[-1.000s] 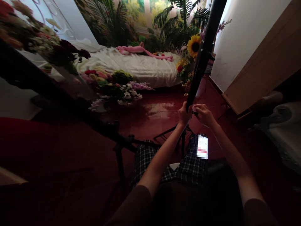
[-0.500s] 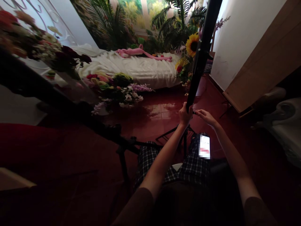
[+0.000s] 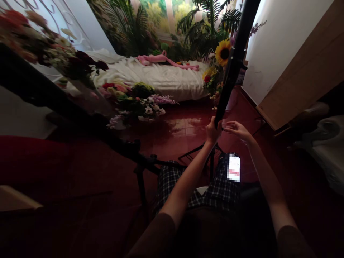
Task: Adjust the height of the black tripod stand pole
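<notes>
A black stand pole rises at a slant in front of me from the spread legs of a light stand. My left hand is wrapped round the pole's lower part. Just to the right, my right hand has its fingers bent and its fingertips at a small dark knob on the pole's side. The knob is tiny and partly hidden by the fingers. On my right thigh lies a lit phone, its screen partly blurred out.
A second black pole crosses the left side. Artificial flowers stand before a white-draped bench bearing a pink plush toy. Rightward are a wooden board and a pale ornate seat. The floor is red tile.
My right hand's fingers have shifted and bent differently beside the knob, with the wrist turned slightly. My left hand keeps its grip on the pole. The view has shifted slightly.
</notes>
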Demonstrator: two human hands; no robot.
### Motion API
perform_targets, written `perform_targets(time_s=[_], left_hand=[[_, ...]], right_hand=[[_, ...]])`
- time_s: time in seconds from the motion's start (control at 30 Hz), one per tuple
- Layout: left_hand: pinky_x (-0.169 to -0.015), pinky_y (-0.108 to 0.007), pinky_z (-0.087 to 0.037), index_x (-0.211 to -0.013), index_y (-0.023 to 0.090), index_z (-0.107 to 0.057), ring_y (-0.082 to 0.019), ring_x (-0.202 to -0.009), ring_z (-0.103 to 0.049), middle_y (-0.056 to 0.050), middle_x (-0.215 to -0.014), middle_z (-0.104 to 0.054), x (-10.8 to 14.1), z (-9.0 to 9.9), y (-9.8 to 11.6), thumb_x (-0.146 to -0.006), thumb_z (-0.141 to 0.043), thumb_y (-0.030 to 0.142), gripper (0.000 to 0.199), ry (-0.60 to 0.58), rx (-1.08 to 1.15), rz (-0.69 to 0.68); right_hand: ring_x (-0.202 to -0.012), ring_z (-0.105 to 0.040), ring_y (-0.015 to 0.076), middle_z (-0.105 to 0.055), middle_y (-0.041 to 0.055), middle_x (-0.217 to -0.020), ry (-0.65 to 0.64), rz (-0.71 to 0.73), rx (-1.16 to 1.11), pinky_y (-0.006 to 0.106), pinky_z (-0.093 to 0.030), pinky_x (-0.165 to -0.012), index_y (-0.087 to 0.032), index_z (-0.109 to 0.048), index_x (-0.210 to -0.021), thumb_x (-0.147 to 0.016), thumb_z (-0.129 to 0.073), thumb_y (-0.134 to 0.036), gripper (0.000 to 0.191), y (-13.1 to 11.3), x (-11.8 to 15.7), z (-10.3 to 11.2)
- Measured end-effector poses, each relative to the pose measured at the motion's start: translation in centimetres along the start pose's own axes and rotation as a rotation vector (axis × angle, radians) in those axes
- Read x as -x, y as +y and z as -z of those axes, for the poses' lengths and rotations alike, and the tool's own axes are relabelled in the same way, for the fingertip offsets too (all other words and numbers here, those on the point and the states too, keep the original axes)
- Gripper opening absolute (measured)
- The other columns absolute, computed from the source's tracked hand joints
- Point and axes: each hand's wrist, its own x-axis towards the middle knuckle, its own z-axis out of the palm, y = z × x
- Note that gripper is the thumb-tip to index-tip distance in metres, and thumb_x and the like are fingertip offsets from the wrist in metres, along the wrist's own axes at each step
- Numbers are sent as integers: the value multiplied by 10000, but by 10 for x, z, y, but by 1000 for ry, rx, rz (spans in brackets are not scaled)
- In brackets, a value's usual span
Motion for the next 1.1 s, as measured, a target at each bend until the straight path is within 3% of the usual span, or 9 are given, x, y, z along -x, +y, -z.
perform_targets(time_s=[0.13,0.3,0.43,0.53,0.63,0.73,0.87,1.0,1.1], left_hand=[[-528,-236,-359,-888,204,-588,-139,-516,-575,1,-589,-600,0,0,0,-928,-425,598,428,7,-5,-4],[-543,-232,-381,-894,198,-593,-141,-540,-603,-6,-607,-624,-1,0,0,-919,-434,609,441,-5,-3,9],[-546,-233,-383,-898,198,-595,-139,-546,-602,-11,-631,-624,-1,0,-2,-922,-417,616,455,11,-9,5],[-562,-234,-393,-894,201,-589,-140,-553,-597,-8,-628,-614,-1,1,-2,-925,-423,603,436,-4,-5,-9],[-567,-236,-400,-894,202,-583,-140,-552,-590,-7,-623,-610,0,2,-2,-930,-425,587,417,-18,2,-14],[-563,-234,-397,-893,202,-581,-135,-537,-578,-4,-612,-604,0,3,-2,-931,-422,587,419,-22,8,-8],[-560,-232,-392,-896,200,-587,-133,-541,-581,-7,-618,-610,1,3,-1,-925,-432,594,424,-25,7,19],[-559,-235,-390,-899,197,-592,-138,-560,-597,-14,-640,-623,1,2,-1,-913,-452,606,433,-16,3,31],[-560,-236,-400,-916,190,-595,-140,-548,-598,-13,-636,-629,1,2,-1,-916,-448,602,437,-36,8,37]], right_hand=[[-1041,-653,224,-702,85,-1084,-138,-194,-88,362,-542,-888,-202,-710,-911,-713,-745,-552,404,8,5,1],[-998,-671,177,-696,29,-1075,-131,-111,-175,288,-537,-834,-233,-665,-904,-653,-804,-512,400,10,9,-5],[-950,-670,173,-688,37,-1134,-46,68,-26,340,-527,-879,-228,-648,-902,-603,-844,-469,431,11,7,-5],[-946,-671,201,-673,72,-1181,113,195,26,394,-530,-905,-209,-675,-830,-563,-855,-451,403,19,7,-10],[-1086,-634,245,-642,97,-1232,311,307,51,409,-546,-899,-209,-718,-817,-639,-797,-446,306,28,7,-17],[-1182,-583,250,-604,88,-1284,423,372,70,408,-551,-909,-222,-733,-797,-731,-713,-420,210,32,6,-23],[-1119,-593,226,-568,51,-1330,443,427,185,416,-545,-908,-234,-714,-700,-799,-627,-326,160,33,11,-30],[-1176,-543,261,-576,24,-1337,287,472,476,453,-491,-986,-246,-680,-584,-787,-640,-238,207,40,29,-43],[-1163,-536,288,-547,35,-1362,407,469,545,517,-476,-989,-249,-693,-632,-817,-597,-232,209,42,37,-47]])
